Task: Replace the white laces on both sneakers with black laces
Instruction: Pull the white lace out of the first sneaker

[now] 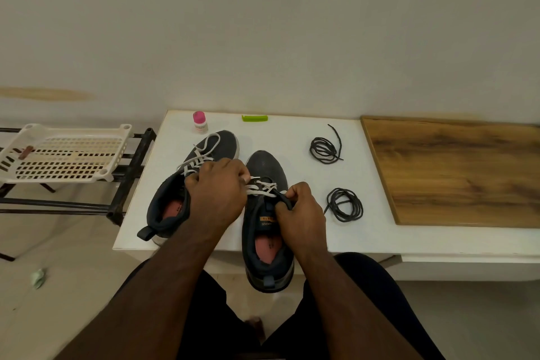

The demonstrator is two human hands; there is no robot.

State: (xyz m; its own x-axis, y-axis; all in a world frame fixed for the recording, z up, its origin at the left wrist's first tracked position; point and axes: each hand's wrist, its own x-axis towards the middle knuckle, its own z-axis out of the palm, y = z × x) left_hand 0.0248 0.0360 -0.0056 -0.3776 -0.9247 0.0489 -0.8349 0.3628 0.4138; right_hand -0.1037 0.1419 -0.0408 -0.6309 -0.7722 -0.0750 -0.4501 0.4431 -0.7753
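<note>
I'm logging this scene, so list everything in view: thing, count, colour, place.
sneakers: 2, dark navy, side by side on the table, still white-laced
white laces: 2, one in each sneaker
black laces: 2 coils, on the table right of the sneakers
table: 1, white, against the wall
bottle: 1, white with pink cap, table's far edge
green piece: 1, table's far edge
board: 1, brown wood, right of the table
tray: 1, cream, on the black rack at left
left hand: on the right sneaker's laces
right hand: gripping that sneaker's tongue

Home — shoe rack (pixel 87 181), plain wall (pixel 263 23)
</note>
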